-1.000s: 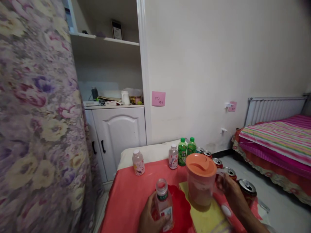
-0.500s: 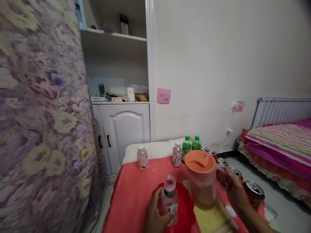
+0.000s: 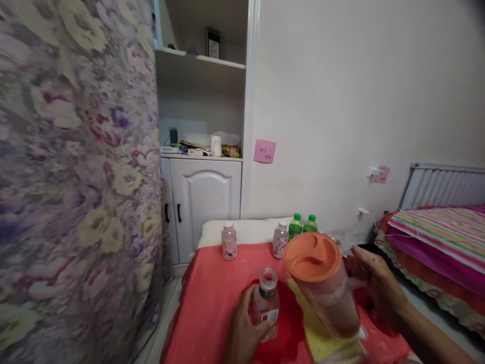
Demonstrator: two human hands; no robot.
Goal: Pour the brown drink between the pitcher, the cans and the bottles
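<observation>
My left hand (image 3: 244,331) is wrapped round a small open plastic bottle (image 3: 267,302) that stands upright on the red dish (image 3: 286,336). My right hand (image 3: 375,285) grips the handle of a clear pitcher with an orange lid (image 3: 322,280). The pitcher is lifted off the table and tilted, its lid leaning toward the bottle's mouth. A pale brownish liquid sits in its lower half.
Two small pink bottles (image 3: 229,241), (image 3: 280,239) and two green bottles (image 3: 302,226) stand at the far edge of the red-covered table (image 3: 212,298). A floral curtain (image 3: 76,177) hangs at left. A white cabinet (image 3: 204,197) stands behind, a striped bed (image 3: 443,227) at right.
My right hand has lifted the pitcher off the yellow mat and tilted it toward the open bottle. My left hand keeps its hold on the bottle. The view has shifted rightward.
</observation>
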